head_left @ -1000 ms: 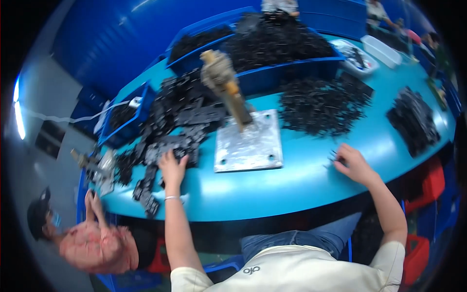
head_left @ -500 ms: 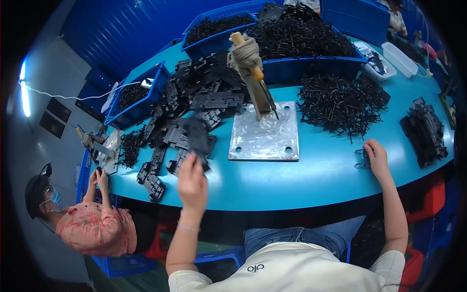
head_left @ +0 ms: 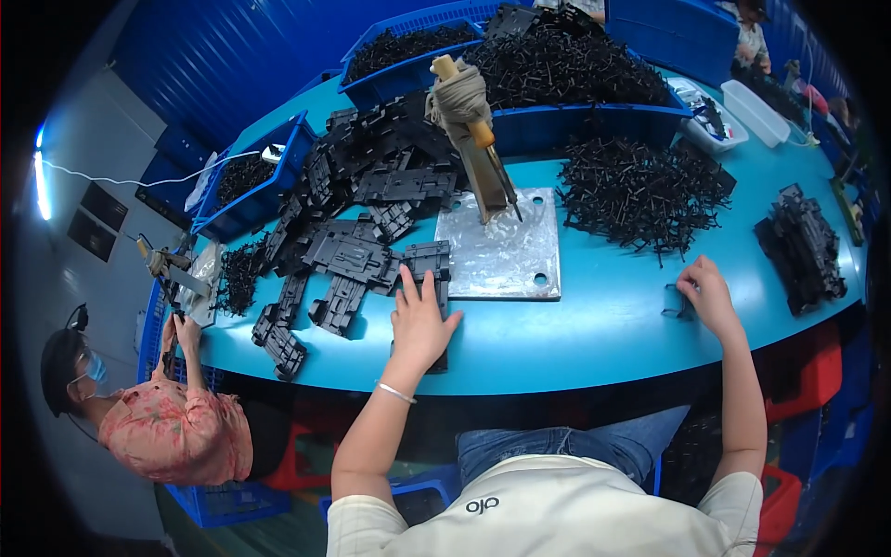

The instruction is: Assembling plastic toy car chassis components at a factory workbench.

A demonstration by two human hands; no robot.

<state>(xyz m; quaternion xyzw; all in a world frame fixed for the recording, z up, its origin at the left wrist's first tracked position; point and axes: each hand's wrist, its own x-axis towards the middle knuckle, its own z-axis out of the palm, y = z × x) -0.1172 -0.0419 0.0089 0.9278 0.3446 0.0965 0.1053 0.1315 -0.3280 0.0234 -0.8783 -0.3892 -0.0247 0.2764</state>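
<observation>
**Black plastic frame under my left palm, small clip at my right fingers**

Black plastic frame (head_left: pixel 428 265) lies flat on the blue table (head_left: pixel 603 325), near its front edge and just left of the metal base plate (head_left: pixel 501 246). My left hand (head_left: pixel 419 320) rests on top of it with the fingers spread and released, palm down, not curled round anything. A thin bracelet (head_left: pixel 394 393) sits on that wrist.

My right hand (head_left: pixel 707 295) is well apart, further right along the same front edge. Its fingers are bent down onto a small dark clip (head_left: pixel 676 304) lying on the table; I cannot tell whether they pinch it or only touch it.

Behind my left hand I see a heap of larger black moulded parts (head_left: pixel 362 200) spreading toward the back of the table. On the base plate stands a tilted lever tool (head_left: pixel 473 130) with cloth wrapped round its top. To the right of the plate lies a loose pile of thin black pieces (head_left: pixel 640 190), and a stack of dark parts (head_left: pixel 803 246) sits near the table's right end. Blue bins (head_left: pixel 557 125) full of black pieces line the back.

At the left end of the table, 1 other person (head_left: pixel 162 422) in a pink patterned top has both hands up at a second small tool (head_left: pixel 167 269).
</observation>
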